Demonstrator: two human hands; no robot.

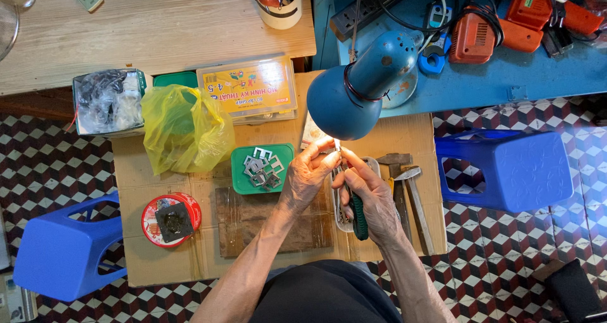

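My left hand (pixel 310 171) and my right hand (pixel 370 193) meet under a blue desk lamp (pixel 360 86). The right hand grips a tool with a dark green handle (pixel 359 217), likely pliers, its tip pointing up toward the lamp. The left hand's fingertips pinch a small bright metal piece (pixel 336 146) at the tool's tip; the glare hides its shape. Both hands hover over a cardboard sheet (pixel 164 266) and a dark wooden block (pixel 253 225). A small white tray (pixel 373 165) lies partly hidden beneath my hands.
A green tray of metal brackets (pixel 262 168) sits left of my hands, two hammers (pixel 411 196) to the right. A yellow plastic bag (pixel 183 127), a clear parts box (pixel 250 89) and a red round tin (pixel 169 219) lie nearby. Blue stools (pixel 506 168) (pixel 60 250) flank the work area.
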